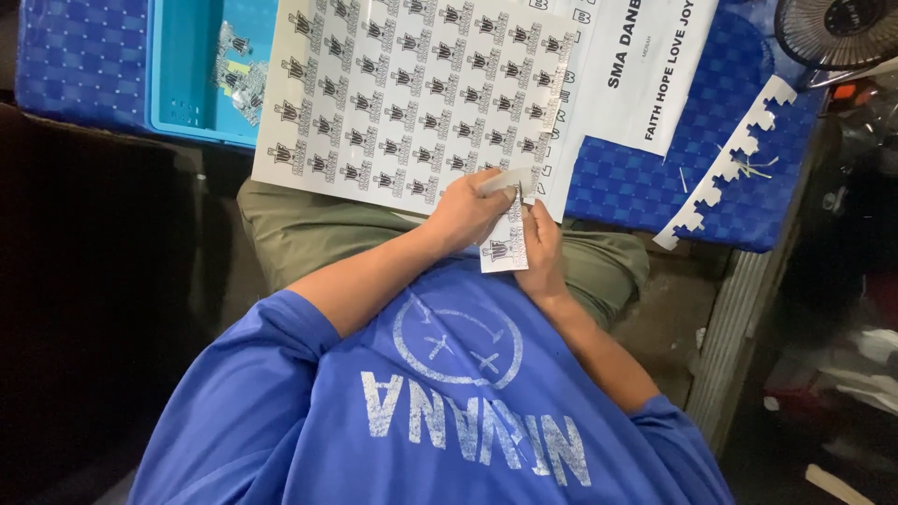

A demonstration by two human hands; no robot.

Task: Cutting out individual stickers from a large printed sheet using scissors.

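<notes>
A small sticker strip is held between both hands, just near of the table edge, above the lap. The left hand is closed around a small white tool or scrap, kind not clear, with the thumb pressed at the strip's top. The right hand is pinched narrow on the strip's right edge, fingers pointing far.

Just beyond the hands, a large white sticker sheet with rows of dark printed emblems is laid on the blue checked tablecloth, overhanging the near edge. A turquoise tray with loose cut stickers is seen far left. A white printed paper is placed right of the sheet. A notched leftover strip is left at the right, a fan at the far right corner.
</notes>
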